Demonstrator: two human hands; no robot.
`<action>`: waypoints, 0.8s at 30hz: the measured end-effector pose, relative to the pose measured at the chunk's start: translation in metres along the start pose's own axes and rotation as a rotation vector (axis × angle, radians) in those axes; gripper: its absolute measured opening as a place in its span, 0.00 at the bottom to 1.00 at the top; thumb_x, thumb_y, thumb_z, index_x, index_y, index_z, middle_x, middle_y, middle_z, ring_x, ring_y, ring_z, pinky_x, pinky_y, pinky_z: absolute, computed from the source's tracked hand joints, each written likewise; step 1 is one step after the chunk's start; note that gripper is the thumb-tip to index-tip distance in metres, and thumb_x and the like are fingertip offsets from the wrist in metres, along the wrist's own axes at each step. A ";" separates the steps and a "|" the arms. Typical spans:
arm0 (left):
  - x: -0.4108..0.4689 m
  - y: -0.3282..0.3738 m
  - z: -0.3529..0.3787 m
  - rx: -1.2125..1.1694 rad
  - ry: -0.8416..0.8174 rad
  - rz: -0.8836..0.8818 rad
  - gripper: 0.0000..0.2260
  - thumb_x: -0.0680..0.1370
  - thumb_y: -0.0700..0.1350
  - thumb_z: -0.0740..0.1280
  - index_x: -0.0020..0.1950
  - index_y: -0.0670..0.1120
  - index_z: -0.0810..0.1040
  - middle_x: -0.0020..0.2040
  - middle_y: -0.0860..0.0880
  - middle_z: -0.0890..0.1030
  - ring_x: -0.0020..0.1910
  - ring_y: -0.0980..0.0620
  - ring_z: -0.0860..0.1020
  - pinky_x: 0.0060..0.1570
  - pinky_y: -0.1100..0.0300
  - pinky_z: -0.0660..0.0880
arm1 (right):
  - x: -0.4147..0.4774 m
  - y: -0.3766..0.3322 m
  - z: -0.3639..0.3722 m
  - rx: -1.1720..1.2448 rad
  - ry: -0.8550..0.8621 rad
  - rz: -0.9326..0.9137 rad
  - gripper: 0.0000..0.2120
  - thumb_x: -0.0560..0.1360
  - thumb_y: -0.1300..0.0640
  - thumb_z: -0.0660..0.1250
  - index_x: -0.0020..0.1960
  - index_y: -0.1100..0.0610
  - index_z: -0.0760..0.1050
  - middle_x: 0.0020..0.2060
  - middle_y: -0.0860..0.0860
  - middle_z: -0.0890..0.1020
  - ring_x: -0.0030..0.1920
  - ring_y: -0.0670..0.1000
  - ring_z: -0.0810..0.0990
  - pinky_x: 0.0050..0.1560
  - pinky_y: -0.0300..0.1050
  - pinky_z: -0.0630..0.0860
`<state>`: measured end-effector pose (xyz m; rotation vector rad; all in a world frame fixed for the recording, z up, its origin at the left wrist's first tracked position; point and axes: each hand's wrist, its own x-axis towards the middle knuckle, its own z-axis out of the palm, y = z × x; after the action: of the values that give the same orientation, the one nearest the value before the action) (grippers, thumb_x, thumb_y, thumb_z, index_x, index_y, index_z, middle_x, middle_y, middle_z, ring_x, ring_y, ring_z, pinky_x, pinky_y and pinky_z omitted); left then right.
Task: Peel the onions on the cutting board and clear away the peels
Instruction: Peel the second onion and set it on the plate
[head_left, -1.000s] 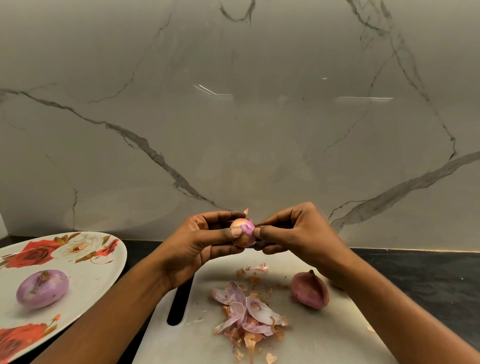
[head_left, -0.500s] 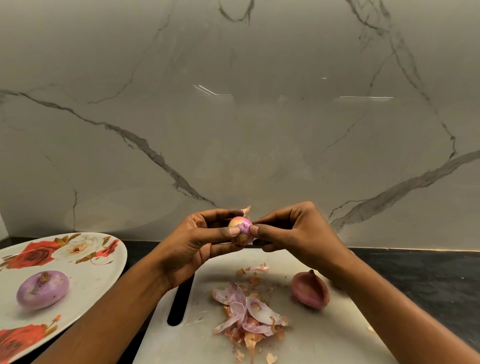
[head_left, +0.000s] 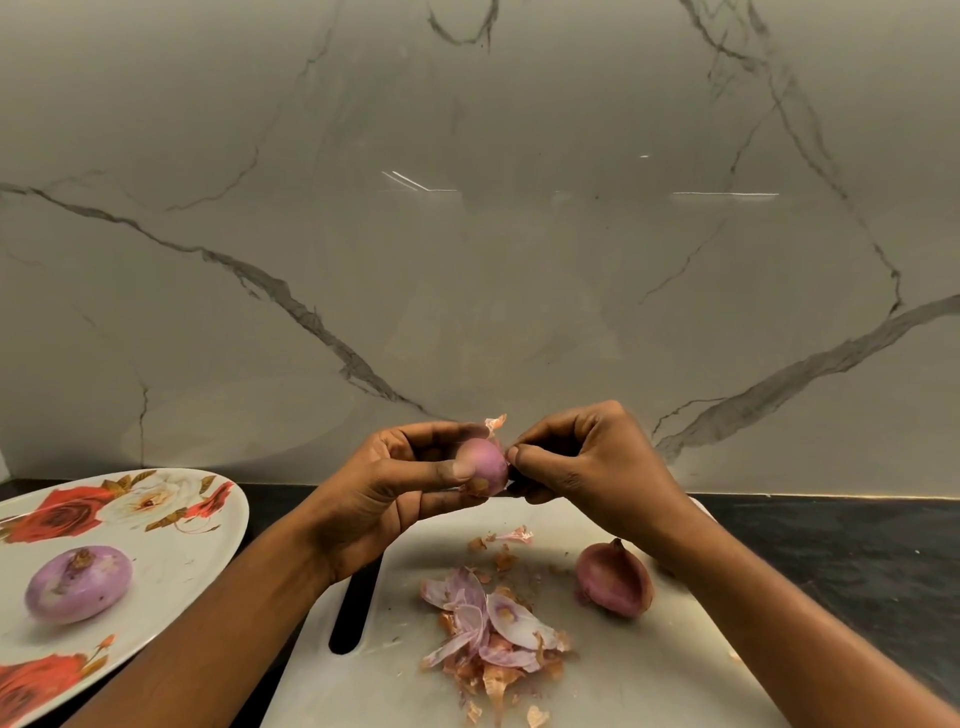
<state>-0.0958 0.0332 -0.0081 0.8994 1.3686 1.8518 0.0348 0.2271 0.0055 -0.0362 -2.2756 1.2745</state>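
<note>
Center frame: left hand (head_left: 384, 483) grips onion (head_left: 485, 464); right hand (head_left: 587, 462) pinches skin flap (head_left: 494, 423) at onion's right side, top.

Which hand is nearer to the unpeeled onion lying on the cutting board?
Right. The right hand is raised just above and behind the unpeeled onion; the left hand is farther away, up and to the left.
</note>
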 end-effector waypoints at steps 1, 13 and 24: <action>0.000 0.000 -0.001 -0.001 -0.001 0.002 0.20 0.74 0.30 0.71 0.67 0.37 0.81 0.63 0.35 0.84 0.61 0.33 0.84 0.55 0.50 0.85 | 0.000 -0.001 0.000 0.023 0.006 0.019 0.04 0.79 0.64 0.74 0.49 0.61 0.88 0.39 0.55 0.89 0.40 0.53 0.90 0.42 0.45 0.87; -0.001 -0.001 -0.003 0.029 -0.019 0.034 0.20 0.74 0.30 0.71 0.66 0.37 0.83 0.63 0.36 0.84 0.63 0.35 0.83 0.56 0.51 0.84 | 0.000 -0.002 -0.001 0.079 -0.037 0.081 0.04 0.78 0.64 0.75 0.50 0.62 0.88 0.39 0.57 0.89 0.41 0.55 0.90 0.44 0.46 0.87; 0.000 -0.001 -0.006 0.034 -0.040 0.051 0.21 0.74 0.31 0.73 0.67 0.37 0.82 0.65 0.36 0.83 0.64 0.35 0.82 0.58 0.50 0.84 | -0.001 -0.004 0.000 0.071 -0.037 0.052 0.05 0.75 0.61 0.77 0.50 0.61 0.89 0.39 0.55 0.89 0.41 0.53 0.90 0.42 0.44 0.87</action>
<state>-0.1003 0.0305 -0.0108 0.9919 1.3686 1.8436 0.0371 0.2247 0.0085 -0.0467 -2.2718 1.3931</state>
